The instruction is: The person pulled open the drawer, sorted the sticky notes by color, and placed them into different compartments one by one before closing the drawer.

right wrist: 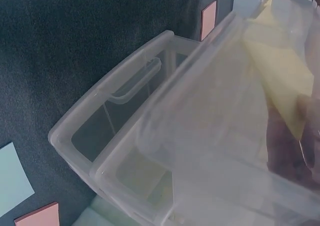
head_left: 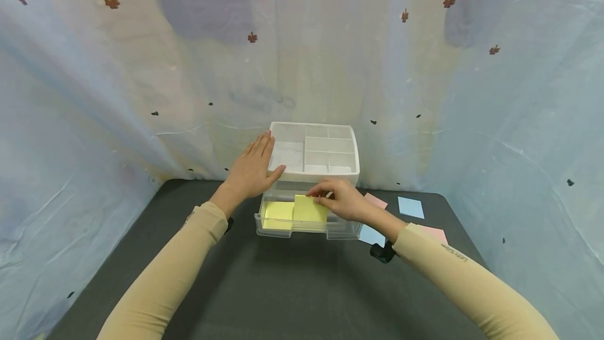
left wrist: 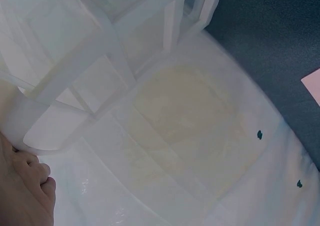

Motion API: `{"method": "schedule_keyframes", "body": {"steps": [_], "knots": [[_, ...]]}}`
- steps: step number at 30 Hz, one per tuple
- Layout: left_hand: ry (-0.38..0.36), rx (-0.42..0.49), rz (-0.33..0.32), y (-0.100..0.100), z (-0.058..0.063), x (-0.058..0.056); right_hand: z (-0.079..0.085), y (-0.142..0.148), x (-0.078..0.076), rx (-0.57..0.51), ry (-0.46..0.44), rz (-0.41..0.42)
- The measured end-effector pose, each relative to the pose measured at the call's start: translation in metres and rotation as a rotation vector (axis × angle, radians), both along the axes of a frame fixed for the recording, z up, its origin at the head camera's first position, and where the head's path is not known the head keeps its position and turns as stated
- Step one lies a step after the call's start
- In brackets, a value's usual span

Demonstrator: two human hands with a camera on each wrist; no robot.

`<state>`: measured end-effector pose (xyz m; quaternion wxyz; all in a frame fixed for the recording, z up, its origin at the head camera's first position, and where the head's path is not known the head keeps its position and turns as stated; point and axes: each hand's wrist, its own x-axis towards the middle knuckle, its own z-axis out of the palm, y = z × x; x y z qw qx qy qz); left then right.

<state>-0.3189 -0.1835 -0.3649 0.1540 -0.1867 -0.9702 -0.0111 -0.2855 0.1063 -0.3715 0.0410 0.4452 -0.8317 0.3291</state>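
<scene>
A white plastic drawer organizer stands at the back of the table, its clear drawer pulled out. My left hand rests against the organizer's upper left side with straight fingers; part of that hand shows in the left wrist view. Over the drawer, my right hand pinches the top edge of a yellow sticky note pad, which stands tilted inside. Through the clear plastic, the right wrist view shows this yellow pad too. Another yellow sticky note pad lies in the drawer's left part.
Right of the organizer lie a blue pad, another blue pad, a pink pad and a second pink pad, partly behind my right arm. The organizer's top has several compartments. A patterned curtain hangs behind the dark table.
</scene>
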Motion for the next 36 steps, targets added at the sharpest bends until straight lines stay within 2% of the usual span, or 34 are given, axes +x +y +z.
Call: {"method": "schedule_keyframes", "body": {"steps": [11, 27, 36], "knots": [[0.004, 0.003, -0.005, -0.0004, -0.0007, -0.0001, -0.0015, -0.0058, -0.0053, 0.077, 0.043, -0.042], [-0.018, 0.018, -0.003, -0.0003, 0.0027, 0.0016, -0.0029, -0.009, -0.0062, 0.226, -0.01, -0.085], [-0.011, 0.013, -0.004, 0.0003, 0.0017, 0.0009, -0.0035, -0.0087, -0.0051, 0.255, -0.011, -0.087]]}}
